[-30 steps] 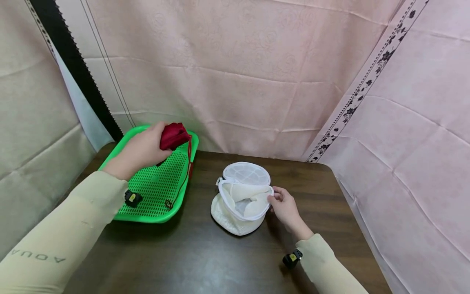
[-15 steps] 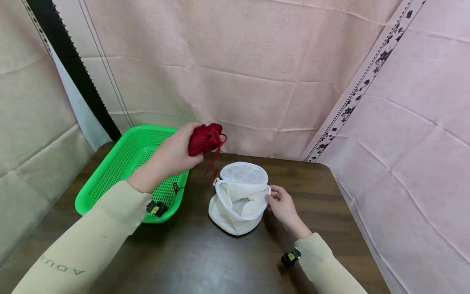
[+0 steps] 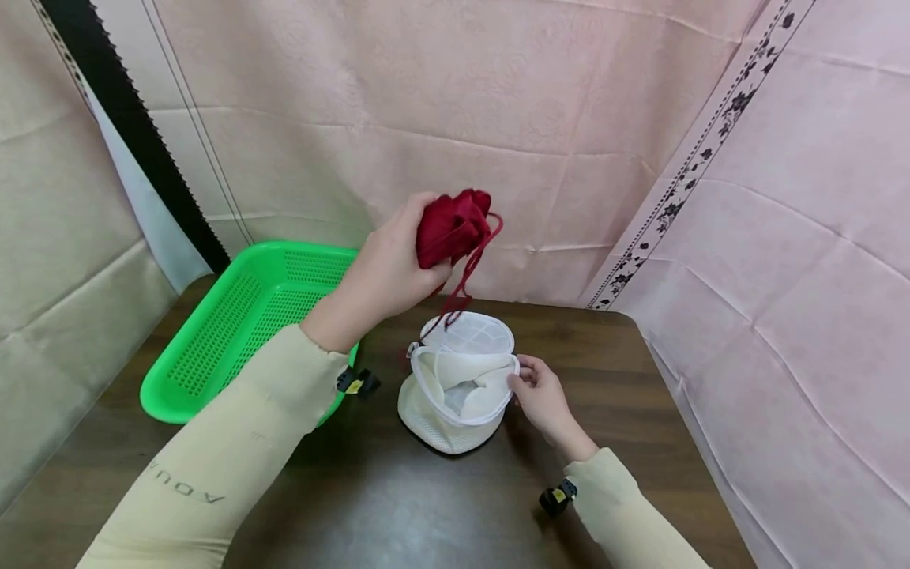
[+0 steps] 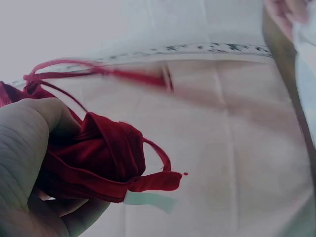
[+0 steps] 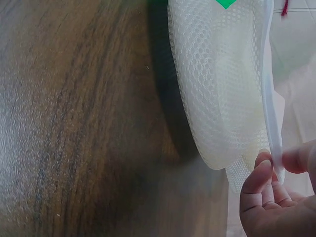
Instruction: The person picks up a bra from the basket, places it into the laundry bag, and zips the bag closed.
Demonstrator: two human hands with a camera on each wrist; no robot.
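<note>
A bundled red satiny garment [image 3: 453, 231] with thin straps is gripped by my left hand [image 3: 394, 265], high over the table's back edge. Its straps hang down in front of the lid of a white mesh laundry bag [image 3: 430, 411]. In the left wrist view, thumb and fingers wrap the red cloth, and a pale tag [image 4: 148, 200] sticks out from its hem. The bag stands on the table, its round lid [image 3: 479, 336] folded back and its mouth wide. My right hand [image 3: 543, 399] pinches the bag's right rim between thumb and fingers, also in the right wrist view.
A green perforated plastic basket [image 3: 159, 395] stands at the left, partly hidden behind my left forearm. The dark wooden table [image 3: 398, 521] runs back to pale curtains [image 3: 320, 158] behind and on both sides.
My left hand has carried the red garment up out of the basket and rightward, and its straps now dangle by the bag's lid. The basket has shifted left. My right hand keeps its pinch.
</note>
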